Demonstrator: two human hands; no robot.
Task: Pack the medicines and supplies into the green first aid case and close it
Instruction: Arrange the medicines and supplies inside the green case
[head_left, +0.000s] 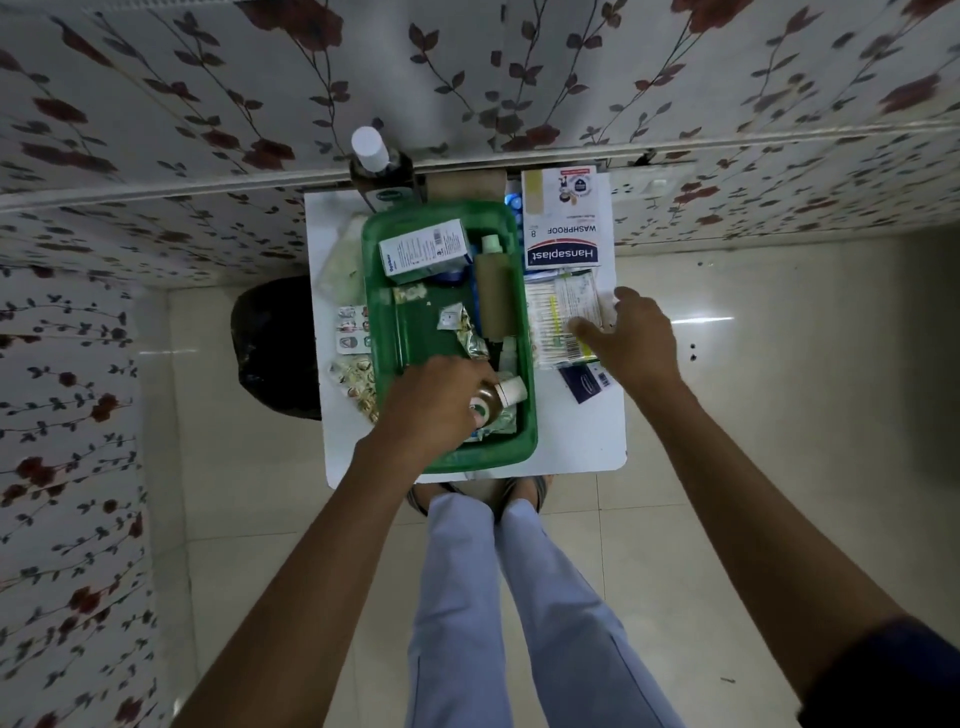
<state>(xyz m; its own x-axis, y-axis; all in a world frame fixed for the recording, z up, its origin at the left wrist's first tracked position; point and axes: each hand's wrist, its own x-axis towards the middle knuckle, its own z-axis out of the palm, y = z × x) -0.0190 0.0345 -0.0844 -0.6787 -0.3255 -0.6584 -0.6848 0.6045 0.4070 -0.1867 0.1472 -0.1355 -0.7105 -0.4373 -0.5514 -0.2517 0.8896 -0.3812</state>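
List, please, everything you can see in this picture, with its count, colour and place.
green case: one, green, open, middle of table
white table: one, white, under everything
white carton: one, white, far end inside case
brown roll: one, brown, inside case along its right wall
Hansaplast box: one, white, blue and red, right of case
cotton swab pack: one, clear, right of case
blister strips: several, left of case
dark bottle: one, white cap, behind case
left hand: inside case, on a small bottle
right hand: on the swab pack
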